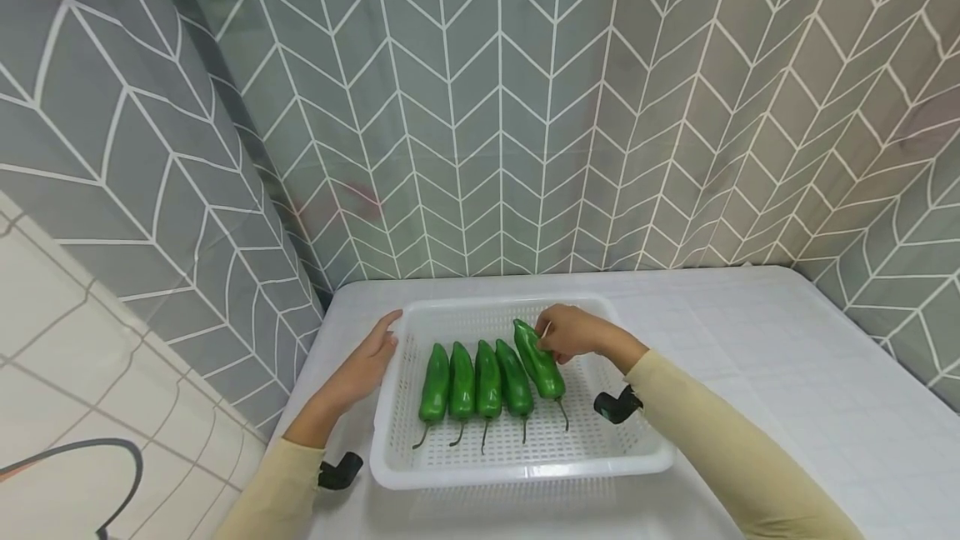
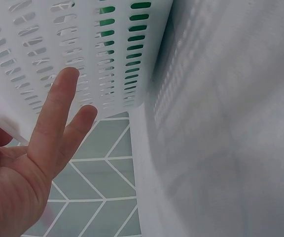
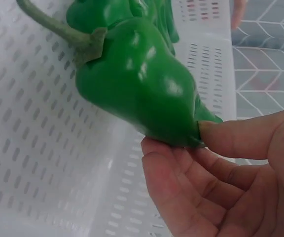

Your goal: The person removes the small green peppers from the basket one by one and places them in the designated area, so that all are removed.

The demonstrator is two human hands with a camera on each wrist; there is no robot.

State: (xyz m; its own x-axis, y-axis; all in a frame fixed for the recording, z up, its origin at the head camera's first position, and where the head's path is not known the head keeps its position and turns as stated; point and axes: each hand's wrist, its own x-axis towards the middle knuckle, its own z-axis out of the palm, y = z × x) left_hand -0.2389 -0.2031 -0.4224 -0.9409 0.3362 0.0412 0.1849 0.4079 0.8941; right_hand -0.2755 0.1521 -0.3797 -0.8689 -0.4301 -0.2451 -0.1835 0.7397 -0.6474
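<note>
Back wall: grey-green curtain [image 1: 510, 107] is hanging behind tbl [image 1: 750, 373], white chevron lines running all over, soft vert. folds showing; pinkish patch is showing low, L of ctr.
L side: matching grey L curtain [image 1: 172, 148] is slanting in, meeting back one nr tbl's far L corner.
R side: patterned R curtain [image 1: 907, 232] is closing in that end, lines bending w/ folds.
Tbl: white cloth is covering top, faint creases showing; far R corner is rounding off.
Lower L: white surface w/ thin dark grid [image 1: 187, 423] is running alongside tbl; grey cable [image 1: 112, 442] is looping over it.
Light: soft, turning curtain browner toward R.
</note>
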